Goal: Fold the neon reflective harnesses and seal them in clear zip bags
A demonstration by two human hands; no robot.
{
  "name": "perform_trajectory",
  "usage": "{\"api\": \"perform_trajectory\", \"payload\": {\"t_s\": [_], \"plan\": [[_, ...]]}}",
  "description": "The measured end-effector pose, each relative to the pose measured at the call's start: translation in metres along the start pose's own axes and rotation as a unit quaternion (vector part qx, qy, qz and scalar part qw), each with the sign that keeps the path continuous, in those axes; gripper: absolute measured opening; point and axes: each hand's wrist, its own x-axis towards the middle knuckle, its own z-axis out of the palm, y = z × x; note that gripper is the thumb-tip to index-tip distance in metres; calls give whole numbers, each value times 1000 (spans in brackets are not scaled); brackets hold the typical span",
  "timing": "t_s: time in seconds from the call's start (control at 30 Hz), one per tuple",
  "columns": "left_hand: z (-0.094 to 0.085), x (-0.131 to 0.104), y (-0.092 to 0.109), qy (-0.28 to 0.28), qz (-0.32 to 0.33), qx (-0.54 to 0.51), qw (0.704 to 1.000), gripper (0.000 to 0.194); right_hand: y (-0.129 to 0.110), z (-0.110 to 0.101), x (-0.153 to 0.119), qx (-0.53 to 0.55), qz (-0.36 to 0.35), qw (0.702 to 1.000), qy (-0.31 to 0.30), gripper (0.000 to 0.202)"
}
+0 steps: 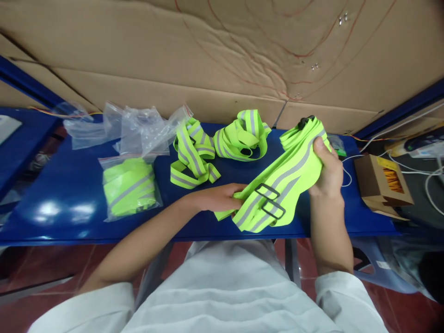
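Cardboard wall [138, 60] — blue table [79, 178] — red tiled floor [391, 303].

A glossy blue counter [78, 173] is seen, light reflected at L. Clear plastic bags [138, 129] are heaped at back L. Just in front, a bagged strap [128, 185], yel.-green w/ grey stripe, is laid. Approx. mid, a loose strap [190, 157] is tangled, one end trailed fwd.; beside it on R, a looped strap [225, 141], same col., is bunched. At R end, a cardboard box [373, 180] w/ orange contents is set; can't be told if fully on counter.
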Motion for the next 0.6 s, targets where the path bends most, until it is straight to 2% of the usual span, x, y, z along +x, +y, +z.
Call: {"api": "perform_trajectory", "payload": {"t_s": [0.13, 0.27, 0.4, 0.47, 0.53, 0.6], "plan": [[-2, -2, 7, 18, -21, 69, 997, 37, -2, -6, 1, 17, 16, 999, -37, 33], [2, -7, 12, 63, -17, 130, 989, 41, -4, -9, 2, 35, 4, 999, -37, 31], [-3, -14, 18, -25, 4, 103, 994, 40, -7, -13, 8, 47, -25, 998, 16, 29], [-7, -15, 20, -44, 27, 106, 993, 32, -9, -14, 10, 50, -23, 998, 41, 29], [-8, -14, 20, -13, 42, 119, 992, 19, -10, -14, 11, 45, -15, 998, 37, 29], [-5, -11, 16, 37, 32, 124, 991, 20, -10, -12, 10, 44, -15, 999, 26, 29]]}}
